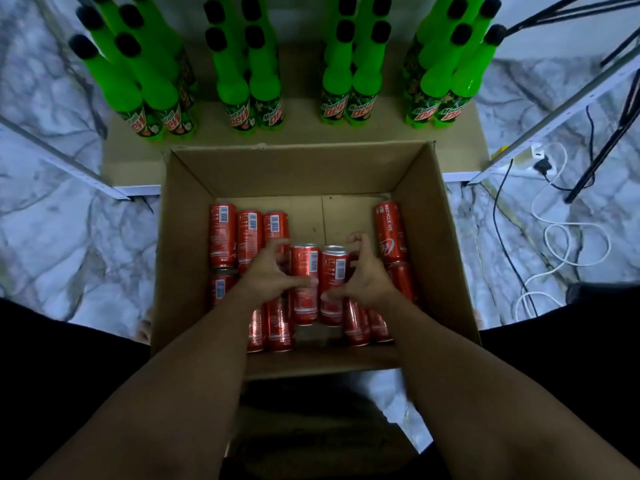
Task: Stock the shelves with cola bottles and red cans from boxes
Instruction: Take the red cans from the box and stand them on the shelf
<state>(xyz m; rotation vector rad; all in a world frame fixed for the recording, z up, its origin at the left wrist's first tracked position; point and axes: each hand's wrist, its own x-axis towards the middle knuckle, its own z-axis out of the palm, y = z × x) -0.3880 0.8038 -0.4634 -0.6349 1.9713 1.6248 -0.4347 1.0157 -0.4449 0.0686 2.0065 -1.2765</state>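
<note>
An open cardboard box point(433, 237) on the floor holds several red cans lying on its bottom. Two red cans sit raised in the middle, side by side. My left hand point(268, 270) curls around the left raised can point(305, 289), thumb across its front. My right hand point(363, 275) curls around the right raised can point(333, 282) from the other side. More red cans lie along the left wall point(222, 233) and the right wall point(389, 230) of the box. No cola bottles are in view.
Green Mountain Dew bottles point(239, 84) stand in several groups on the low cardboard-lined shelf point(304, 133) behind the box. White shelf uprights point(554, 116) flank it. Cables and a plug point(543, 164) lie on the marble floor at right.
</note>
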